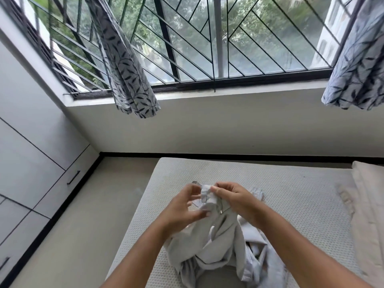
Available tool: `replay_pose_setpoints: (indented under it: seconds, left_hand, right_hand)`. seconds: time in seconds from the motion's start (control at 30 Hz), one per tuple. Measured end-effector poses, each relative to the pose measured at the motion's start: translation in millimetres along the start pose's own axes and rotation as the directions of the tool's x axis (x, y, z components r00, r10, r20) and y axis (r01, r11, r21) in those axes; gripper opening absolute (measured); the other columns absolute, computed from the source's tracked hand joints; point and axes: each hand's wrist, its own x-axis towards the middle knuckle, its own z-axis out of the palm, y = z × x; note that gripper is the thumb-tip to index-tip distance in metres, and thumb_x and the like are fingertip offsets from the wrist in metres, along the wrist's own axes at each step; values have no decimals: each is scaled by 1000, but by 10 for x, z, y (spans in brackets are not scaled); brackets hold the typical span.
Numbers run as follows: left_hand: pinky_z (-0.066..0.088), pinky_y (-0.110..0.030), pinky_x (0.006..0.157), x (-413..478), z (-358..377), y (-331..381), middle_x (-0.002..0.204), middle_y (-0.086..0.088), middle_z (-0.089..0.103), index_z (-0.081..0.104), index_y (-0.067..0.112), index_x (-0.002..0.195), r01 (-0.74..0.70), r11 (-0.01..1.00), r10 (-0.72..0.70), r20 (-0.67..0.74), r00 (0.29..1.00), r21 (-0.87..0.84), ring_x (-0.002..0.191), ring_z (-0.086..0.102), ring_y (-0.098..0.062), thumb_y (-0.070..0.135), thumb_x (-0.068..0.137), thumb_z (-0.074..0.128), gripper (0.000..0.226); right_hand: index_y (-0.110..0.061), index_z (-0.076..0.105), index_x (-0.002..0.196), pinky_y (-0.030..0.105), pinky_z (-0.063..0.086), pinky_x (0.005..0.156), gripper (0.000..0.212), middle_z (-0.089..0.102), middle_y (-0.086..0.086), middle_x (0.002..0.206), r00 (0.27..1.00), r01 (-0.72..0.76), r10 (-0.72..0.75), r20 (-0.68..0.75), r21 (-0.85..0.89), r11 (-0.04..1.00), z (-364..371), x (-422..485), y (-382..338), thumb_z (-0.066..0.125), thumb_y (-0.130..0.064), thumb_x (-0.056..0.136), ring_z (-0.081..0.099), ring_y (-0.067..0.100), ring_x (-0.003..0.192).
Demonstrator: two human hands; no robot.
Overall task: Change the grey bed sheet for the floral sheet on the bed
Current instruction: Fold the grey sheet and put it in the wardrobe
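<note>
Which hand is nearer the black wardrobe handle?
Left. The left hand holds the sheet on the side toward the wardrobe handle; the right hand pinches the same sheet just beyond it, farther from the handle.

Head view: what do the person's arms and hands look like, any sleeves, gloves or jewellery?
The left forearm and right forearm are bare to the frame's edge, no sleeves showing. The left hand and right hand are ungloved, with no watch, bracelet or ring visible.

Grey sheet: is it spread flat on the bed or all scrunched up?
Scrunched up. The grey sheet is bunched, held by the left hand and right hand over the mattress.
</note>
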Motion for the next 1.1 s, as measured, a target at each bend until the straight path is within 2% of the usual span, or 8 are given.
replay_pose_setpoints:
  seconds: [0.23, 0.47, 0.57, 0.63, 0.77, 0.93, 1.03, 1.1]
  left_hand:
    - [54, -50, 82, 82, 217, 61, 92, -11, 71, 71, 17, 108, -90, 965, 69, -93, 993, -247, 85, 66, -35, 30, 83, 82, 30]
    - [48, -48, 63, 157, 233, 52, 76, -9, 65, 62, 17, 85, 93, 990, -127, -377, 918, -105, 67, 55, -15, 46, 92, 64, 30]
    - [44, -42, 60, 162, 151, 48, 71, -4, 64, 62, 15, 83, 182, 980, -198, -548, 813, -84, 65, 55, -16, 46, 98, 56, 35]
    - [41, -40, 57, 146, 91, 25, 61, 6, 57, 59, 17, 75, 202, 978, -187, -589, 786, -41, 58, 50, -15, 43, 99, 55, 36]
    - [37, -38, 55, 127, 54, -20, 46, 12, 46, 48, 17, 61, 235, 972, -189, -619, 763, -8, 52, 42, -15, 38, 98, 57, 43]
    - [34, -37, 55, 111, 63, -12, 44, 11, 43, 42, 16, 57, 210, 977, -174, -655, 735, -25, 51, 39, -15, 32, 99, 55, 47]
    - [30, -34, 53, 125, 107, 45, 40, 10, 38, 35, 19, 51, 210, 977, -141, -628, 765, 38, 44, 32, -9, 31, 99, 57, 54]
    - [28, -33, 52, 157, 157, 78, 41, 9, 36, 33, 20, 48, 215, 975, -143, -594, 792, 51, 44, 31, -10, 35, 99, 57, 58]
  right_hand:
    - [-14, 72, 85, 32, 43, 69, 25, 60, 7, 80, 1000, 0, -2, -18, -100, 995, -92, -34, 40, 60, -27, 103, 53, 23, 77]
    - [-26, 73, 102, 33, 54, 81, 23, 69, -6, 97, 970, -120, 53, -237, -277, 953, -197, -49, 201, 77, -44, 87, 63, 11, 89]
    - [-29, 62, 119, 31, 50, 90, 57, 63, -8, 118, 890, -440, 202, -409, -652, 617, -345, -96, 250, 84, -55, 73, 60, 14, 113]
    - [-23, 60, 113, 31, 48, 86, 44, 65, -2, 122, 823, -565, 266, -502, -774, 286, -412, -160, 261, 80, -47, 81, 60, 21, 114]
    - [-19, 63, 108, 32, 45, 75, 17, 66, 4, 117, 717, -668, 333, -612, -741, 76, -555, -222, 459, 57, -24, 94, 56, 23, 93]
    - [-27, 70, 90, 37, 55, 81, 27, 71, -3, 91, 750, -628, 185, -635, -595, 502, -633, -206, 497, 55, -48, 98, 65, 21, 87]
    - [-16, 72, 91, 43, 56, 78, 30, 72, 2, 82, 757, -193, -132, -639, -413, 890, -326, -243, 291, 59, -42, 100, 67, 23, 81]
    - [-22, 76, 89, 33, 55, 76, 18, 71, -6, 87, 827, 93, -249, -503, -315, 944, 28, -267, 110, 64, -30, 100, 66, 15, 83]
